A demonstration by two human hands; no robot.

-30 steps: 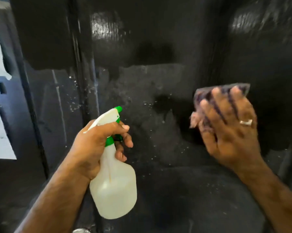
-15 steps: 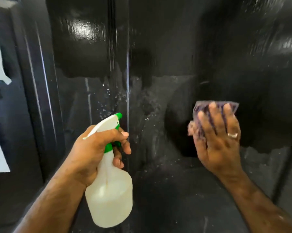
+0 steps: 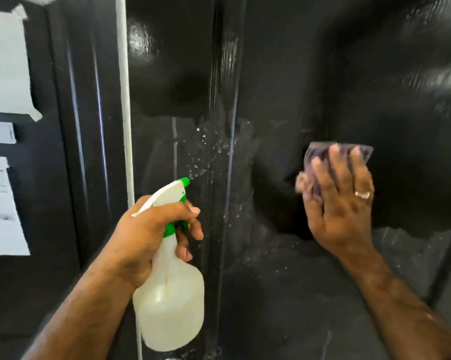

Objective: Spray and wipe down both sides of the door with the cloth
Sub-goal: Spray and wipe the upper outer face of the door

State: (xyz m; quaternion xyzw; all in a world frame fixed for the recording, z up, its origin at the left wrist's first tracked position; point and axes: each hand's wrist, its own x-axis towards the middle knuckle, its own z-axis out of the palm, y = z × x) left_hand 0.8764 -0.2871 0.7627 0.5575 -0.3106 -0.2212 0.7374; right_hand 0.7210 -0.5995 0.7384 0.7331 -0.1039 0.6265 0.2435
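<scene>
The glossy black door (image 3: 284, 87) fills the view, beaded with droplets (image 3: 206, 152) near its vertical edge. The left hand (image 3: 151, 235) grips a white spray bottle (image 3: 171, 302), fingers curled round its green trigger. The right hand (image 3: 341, 201), fingers straight, presses a purple cloth (image 3: 315, 157) flat against the door.

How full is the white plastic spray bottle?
Cannot tell exactly: the white plastic spray bottle is cloudy and shows no clear liquid line.
</scene>
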